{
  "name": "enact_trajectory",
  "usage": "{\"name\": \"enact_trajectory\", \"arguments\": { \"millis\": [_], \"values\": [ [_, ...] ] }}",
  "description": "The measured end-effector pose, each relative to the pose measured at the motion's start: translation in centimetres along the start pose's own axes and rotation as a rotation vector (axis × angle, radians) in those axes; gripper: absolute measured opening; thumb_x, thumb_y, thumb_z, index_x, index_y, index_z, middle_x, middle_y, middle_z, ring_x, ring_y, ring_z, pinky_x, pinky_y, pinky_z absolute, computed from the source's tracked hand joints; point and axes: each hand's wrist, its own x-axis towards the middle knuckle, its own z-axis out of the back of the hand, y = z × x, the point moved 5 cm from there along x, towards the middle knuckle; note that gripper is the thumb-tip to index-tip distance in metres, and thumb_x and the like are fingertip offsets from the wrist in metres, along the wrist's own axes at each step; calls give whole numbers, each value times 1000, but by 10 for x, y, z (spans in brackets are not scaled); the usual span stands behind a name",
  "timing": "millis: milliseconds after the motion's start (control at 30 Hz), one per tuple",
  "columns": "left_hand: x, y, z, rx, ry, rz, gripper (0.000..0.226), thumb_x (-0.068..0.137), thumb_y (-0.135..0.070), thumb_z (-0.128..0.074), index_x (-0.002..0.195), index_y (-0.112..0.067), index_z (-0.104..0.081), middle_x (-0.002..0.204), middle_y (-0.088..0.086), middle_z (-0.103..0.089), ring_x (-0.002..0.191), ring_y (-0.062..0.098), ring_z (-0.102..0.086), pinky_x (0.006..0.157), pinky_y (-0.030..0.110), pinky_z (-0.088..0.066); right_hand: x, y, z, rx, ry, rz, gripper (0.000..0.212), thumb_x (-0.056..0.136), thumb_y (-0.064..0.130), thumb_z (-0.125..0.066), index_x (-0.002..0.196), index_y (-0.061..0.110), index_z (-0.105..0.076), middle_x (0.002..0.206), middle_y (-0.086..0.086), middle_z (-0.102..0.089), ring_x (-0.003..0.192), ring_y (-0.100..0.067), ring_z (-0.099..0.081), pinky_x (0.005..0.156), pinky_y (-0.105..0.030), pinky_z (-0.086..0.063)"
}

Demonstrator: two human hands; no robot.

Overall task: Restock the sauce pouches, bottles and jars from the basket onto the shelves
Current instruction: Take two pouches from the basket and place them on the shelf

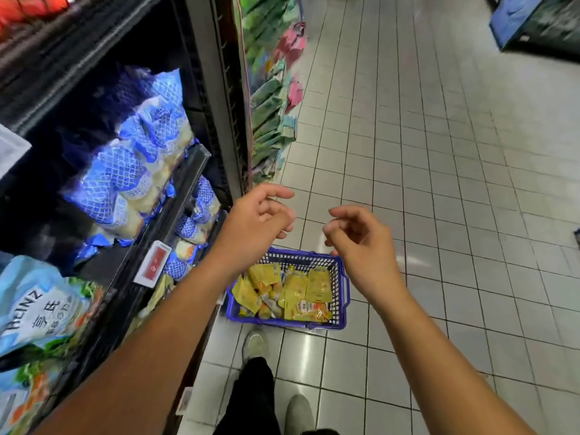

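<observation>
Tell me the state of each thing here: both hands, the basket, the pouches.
left hand: empty, fingers loosely curled
right hand: empty, fingers loosely curled
basket: on the floor, holding pouches
yellow pouches: lying jumbled in the basket
blue pouches: stacked on the shelf

The left forearm (175,324) and right forearm (417,334) were seen bare up to the frame's edge, as were the left hand (257,219) and right hand (357,237). Black trousers (251,394) were worn. A pale, off-white closed shoe (255,343) was worn on one foot, a matching shoe (298,412) on the other.
</observation>
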Motion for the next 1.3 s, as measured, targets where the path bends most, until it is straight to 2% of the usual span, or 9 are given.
{"name": "enact_trajectory", "arguments": {
  "millis": [300,533,633,733,833,933,1100,1200,1300],
  "values": [
    [77,72,-13,61,94,146,26,90,-7,-65,101,-30,-63,78,-3,-71,73,10,-69,68,23,-57,51,-64,-6,-12,-57,-143,17,92,4,-65,106,14,-64,80,-5,-64,71,-13,-60,73,-34,-54],
    [110,165,-36,137,107,348,21,91,-9,-65,104,-26,-62,88,9,-73,79,18,-68,73,33,-58,74,-166,7,-72,-12,-340,14,92,11,-68,98,22,-63,80,6,-65,71,-1,-67,60,-22,-55],
    [121,213,-42,144,71,460,20,90,-10,-65,102,-26,-62,84,7,-71,72,15,-65,67,29,-56,82,-217,11,-100,13,-439,14,93,12,-68,102,20,-61,87,5,-66,72,0,-69,56,-17,-53],
    [130,264,-46,145,13,550,20,87,-8,-66,97,-26,-62,75,1,-67,57,5,-62,56,19,-54,92,-268,12,-155,57,-533,16,94,15,-67,109,15,-60,98,-3,-68,81,-10,-71,61,-21,-57],
    [138,318,-48,164,-1,602,18,86,-13,-68,91,-29,-63,66,-7,-68,55,2,-64,57,21,-56,103,-318,9,-200,111,-585,20,94,16,-67,112,15,-59,98,-2,-67,84,-11,-68,62,-20,-57],
    [146,380,-52,205,21,649,19,83,-15,-67,91,-32,-64,62,-10,-69,58,5,-65,56,23,-55,115,-373,5,-247,171,-612,21,93,16,-68,111,15,-57,96,-1,-66,89,-18,-69,74,-34,-61],
    [154,485,-65,260,82,740,15,84,-17,-67,91,-29,-62,76,0,-65,53,3,-61,49,22,-51,130,-476,-5,-390,276,-645,24,90,16,-70,109,14,-57,99,-8,-68,89,-24,-68,79,-39,-59],
    [160,542,-71,340,110,777,14,86,-18,-65,90,-31,-60,84,4,-66,62,9,-64,56,28,-53,138,-539,-11,-502,372,-650,30,88,16,-71,114,14,-56,95,-2,-64,83,-20,-64,78,-39,-57],
    [168,592,-74,458,145,814,12,88,-23,-63,96,-31,-60,95,0,-67,75,15,-66,64,30,-53,149,-597,-18,-676,525,-608,43,88,22,-71,127,12,-55,107,-7,-63,92,-22,-60,76,-31,-48]
  ]
}}
